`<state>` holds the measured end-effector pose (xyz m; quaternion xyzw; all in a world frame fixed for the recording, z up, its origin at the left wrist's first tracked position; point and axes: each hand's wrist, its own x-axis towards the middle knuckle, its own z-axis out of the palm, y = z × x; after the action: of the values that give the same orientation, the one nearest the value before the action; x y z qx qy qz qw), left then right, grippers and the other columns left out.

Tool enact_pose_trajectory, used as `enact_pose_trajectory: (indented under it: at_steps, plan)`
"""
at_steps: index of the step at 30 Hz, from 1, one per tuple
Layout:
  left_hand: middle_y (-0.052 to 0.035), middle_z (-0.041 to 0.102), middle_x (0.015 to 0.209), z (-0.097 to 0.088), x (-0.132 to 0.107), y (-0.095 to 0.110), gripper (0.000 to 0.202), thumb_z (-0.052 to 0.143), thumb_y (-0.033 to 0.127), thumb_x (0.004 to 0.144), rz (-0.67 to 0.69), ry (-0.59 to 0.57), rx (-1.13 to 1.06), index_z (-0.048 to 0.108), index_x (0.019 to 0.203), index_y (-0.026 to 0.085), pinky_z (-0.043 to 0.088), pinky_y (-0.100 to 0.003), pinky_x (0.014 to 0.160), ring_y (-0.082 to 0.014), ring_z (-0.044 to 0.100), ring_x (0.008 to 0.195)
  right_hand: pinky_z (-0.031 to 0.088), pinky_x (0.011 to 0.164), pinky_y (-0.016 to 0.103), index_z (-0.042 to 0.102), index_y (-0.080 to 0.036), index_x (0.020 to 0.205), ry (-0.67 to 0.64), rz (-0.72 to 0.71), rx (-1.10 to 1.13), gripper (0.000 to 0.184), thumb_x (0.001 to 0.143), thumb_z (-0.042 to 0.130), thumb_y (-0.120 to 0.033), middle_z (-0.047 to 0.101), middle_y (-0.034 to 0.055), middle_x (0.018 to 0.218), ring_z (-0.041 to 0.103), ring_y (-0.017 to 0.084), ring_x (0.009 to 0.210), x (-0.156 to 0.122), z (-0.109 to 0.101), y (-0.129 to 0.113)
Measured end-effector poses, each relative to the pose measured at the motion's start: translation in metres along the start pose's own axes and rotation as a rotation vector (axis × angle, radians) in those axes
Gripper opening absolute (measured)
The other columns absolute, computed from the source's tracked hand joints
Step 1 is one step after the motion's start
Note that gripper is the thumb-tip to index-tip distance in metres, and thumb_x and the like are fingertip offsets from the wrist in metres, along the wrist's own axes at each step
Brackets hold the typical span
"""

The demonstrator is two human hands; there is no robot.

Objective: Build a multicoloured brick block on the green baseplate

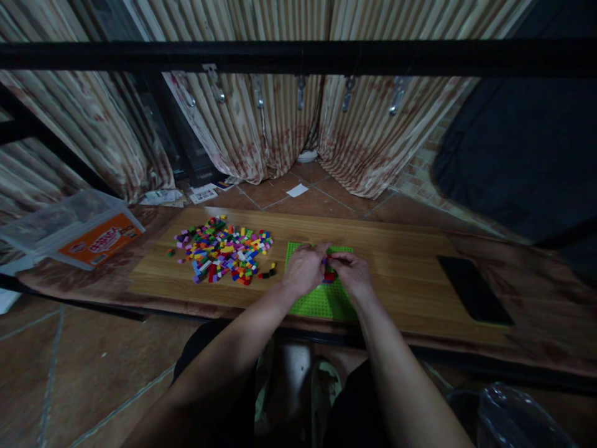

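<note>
A green studded baseplate (326,305) lies on the wooden board in front of me. Small red and blue toy bricks (329,277) sit on it between my hands. My left hand (305,267) reaches over the plate from the left, its fingers bent around the far side of these bricks. From the right, my right hand (352,269) pinches at a red brick with thumb and forefinger. The left fingertips are partly hidden, and what they hold does not show clearly.
A heap of multicoloured loose bricks (228,249) spreads over the left of the wooden board (401,280). Farther left stands a clear plastic box (79,227) with an orange label. At the right lies a dark flat slab (473,289). A black bar (298,58) crosses above.
</note>
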<state>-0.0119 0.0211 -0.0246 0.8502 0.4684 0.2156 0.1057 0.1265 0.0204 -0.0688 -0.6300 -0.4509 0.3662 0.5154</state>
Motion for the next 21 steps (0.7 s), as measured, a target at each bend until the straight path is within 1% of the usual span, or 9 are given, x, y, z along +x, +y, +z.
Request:
enact_pose_trajectory:
  at_steps: [5, 8, 11, 16, 21]
  plan:
    - [-0.0085, 0.069, 0.108, -0.0043, 0.0006, 0.0043, 0.051, 0.047, 0.009, 0.082, 0.034, -0.045, 0.102, 0.046, 0.132, 0.016, 0.045, -0.035, 0.099, -0.0186, 0.062, 0.101, 0.049, 0.063, 0.03, 0.07, -0.019, 0.069, -0.018, 0.005, 0.032, 0.017, 0.06, 0.067, -0.033, 0.071, 0.0027, 0.069, 0.063, 0.017, 0.063, -0.0021, 0.0004, -0.0028]
    - [-0.0085, 0.07, 0.104, -0.0046, 0.0016, 0.0061, 0.053, 0.048, 0.007, 0.08, 0.024, -0.061, 0.117, 0.046, 0.132, 0.016, 0.048, -0.034, 0.095, -0.0187, 0.064, 0.098, 0.049, 0.061, 0.029, 0.07, -0.019, 0.071, -0.027, 0.016, 0.05, 0.019, 0.059, 0.068, -0.034, 0.071, 0.0024, 0.069, 0.062, 0.016, 0.061, -0.0032, 0.0008, -0.004]
    - [-0.0079, 0.07, 0.099, -0.0042, 0.0022, 0.0064, 0.055, 0.049, 0.007, 0.078, 0.009, -0.065, 0.09, 0.046, 0.132, 0.016, 0.05, -0.033, 0.092, -0.0191, 0.064, 0.097, 0.048, 0.058, 0.028, 0.069, -0.018, 0.07, -0.025, 0.034, 0.063, 0.021, 0.057, 0.069, -0.034, 0.07, 0.0025, 0.068, 0.062, 0.016, 0.06, -0.0029, 0.0011, -0.0052]
    - [-0.0058, 0.069, 0.102, -0.0018, 0.0029, 0.0039, 0.056, 0.051, 0.006, 0.077, -0.004, -0.056, 0.011, 0.047, 0.131, 0.018, 0.05, -0.032, 0.093, -0.0176, 0.063, 0.098, 0.046, 0.054, 0.027, 0.069, -0.018, 0.069, -0.009, 0.054, 0.066, 0.019, 0.055, 0.07, -0.032, 0.069, 0.0014, 0.064, 0.06, 0.015, 0.055, -0.0006, 0.0006, -0.0053]
    - [-0.0049, 0.07, 0.1, 0.0034, 0.0035, 0.0007, 0.054, 0.051, 0.009, 0.079, -0.049, -0.026, -0.045, 0.048, 0.132, 0.019, 0.05, -0.03, 0.093, -0.0167, 0.063, 0.097, 0.048, 0.06, 0.029, 0.07, -0.019, 0.069, -0.002, 0.032, 0.047, 0.018, 0.056, 0.07, -0.031, 0.071, 0.0021, 0.068, 0.062, 0.017, 0.062, -0.0014, -0.0012, -0.0049]
